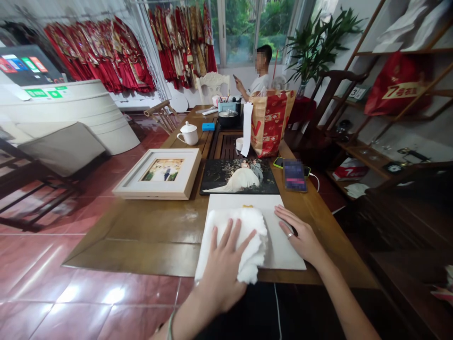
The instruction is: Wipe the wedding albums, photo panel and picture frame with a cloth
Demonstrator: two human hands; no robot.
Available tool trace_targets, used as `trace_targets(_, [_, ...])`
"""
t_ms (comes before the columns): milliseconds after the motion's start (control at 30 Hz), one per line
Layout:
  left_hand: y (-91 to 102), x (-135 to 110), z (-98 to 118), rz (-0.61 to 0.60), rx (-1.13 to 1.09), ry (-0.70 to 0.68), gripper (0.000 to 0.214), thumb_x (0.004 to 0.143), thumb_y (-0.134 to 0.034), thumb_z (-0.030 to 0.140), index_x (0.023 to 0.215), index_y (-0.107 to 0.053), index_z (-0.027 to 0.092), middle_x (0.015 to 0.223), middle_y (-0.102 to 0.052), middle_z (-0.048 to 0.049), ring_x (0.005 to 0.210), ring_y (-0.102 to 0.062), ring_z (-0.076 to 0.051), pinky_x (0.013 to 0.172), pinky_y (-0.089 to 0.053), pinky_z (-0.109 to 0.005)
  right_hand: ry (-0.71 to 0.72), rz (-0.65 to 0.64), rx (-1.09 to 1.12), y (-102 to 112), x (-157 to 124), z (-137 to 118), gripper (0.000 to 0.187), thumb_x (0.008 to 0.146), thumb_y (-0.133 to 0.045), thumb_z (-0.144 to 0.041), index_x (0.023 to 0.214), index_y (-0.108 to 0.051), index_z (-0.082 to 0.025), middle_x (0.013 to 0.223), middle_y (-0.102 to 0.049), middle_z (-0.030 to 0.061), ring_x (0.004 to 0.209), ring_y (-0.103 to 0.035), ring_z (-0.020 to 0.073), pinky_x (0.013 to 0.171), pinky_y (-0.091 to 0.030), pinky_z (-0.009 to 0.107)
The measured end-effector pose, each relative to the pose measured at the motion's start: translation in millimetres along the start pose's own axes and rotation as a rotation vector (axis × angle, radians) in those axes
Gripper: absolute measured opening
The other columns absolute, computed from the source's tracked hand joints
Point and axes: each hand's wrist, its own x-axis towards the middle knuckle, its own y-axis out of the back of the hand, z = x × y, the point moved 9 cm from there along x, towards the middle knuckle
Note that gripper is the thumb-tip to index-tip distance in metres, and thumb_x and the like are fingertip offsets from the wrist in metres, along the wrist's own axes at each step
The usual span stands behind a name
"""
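My left hand (222, 264) lies flat, fingers spread, on a crumpled white cloth (247, 236). The cloth rests on a white flat board (279, 236) at the near edge of the wooden table (148, 231). My right hand (299, 236), wearing a ring, presses flat on the board's right side with fingers stretched out. Just beyond the board lies a dark wedding photo print (239, 176). To its left sits a pale wooden picture frame (159, 173) with a photo inside.
A phone (295, 175) with a cable lies right of the print. Farther back stand a red-and-tan shopping bag (271, 122), a white teapot (188, 133) and a tea tray (226, 144). A person (260, 75) sits at the far end. Shelves and a chair stand at right; red garments hang behind.
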Motion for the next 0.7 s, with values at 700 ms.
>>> trace_targets(700, [-18.3,1.2,38.6,0.007,-0.103,-0.034,0.086,0.075,-0.060,0.038,0.148,-0.014,0.035,0.156,0.007,-0.0082,0.140,0.008,-0.038,0.105,0.006,-0.069,0.020,0.005,0.026,-0.5,0.3,1.5,0.036,0.092,-0.046,-0.031,0.125,-0.059,-0.023,0.136,-0.055,0.0078,0.131,-0.046,0.0242,0.109,-0.037,0.049])
